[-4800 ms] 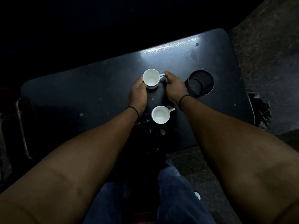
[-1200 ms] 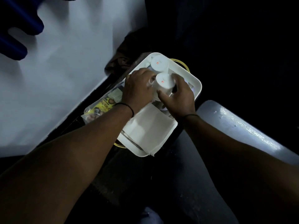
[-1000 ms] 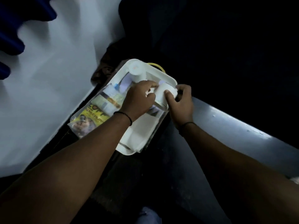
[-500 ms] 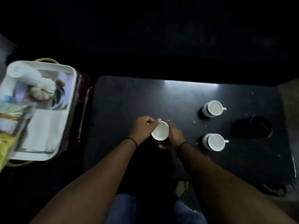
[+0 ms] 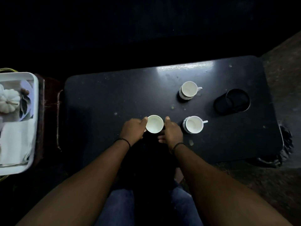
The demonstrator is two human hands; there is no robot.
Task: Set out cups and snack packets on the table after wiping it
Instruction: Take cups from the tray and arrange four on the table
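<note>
A white cup (image 5: 154, 124) stands upright, mouth up, near the front middle of the dark table (image 5: 114, 95). My left hand (image 5: 132, 128) grips its left side and my right hand (image 5: 171, 132) touches its right side. Two more white cups stand to the right: one at the front (image 5: 193, 124), one farther back (image 5: 189, 89), both with handles pointing right. No snack packet shows in this view.
A black round holder (image 5: 232, 101) lies on the table's right part. A white tray (image 5: 35, 111) with a folded cloth and a pumpkin picture sits on a low stand to the left. My legs in blue jeans are below the table's front edge.
I took a cup from the tray, carried it to the table and turned it mouth up. It now sits level between both hands, left of the two earlier cups.
</note>
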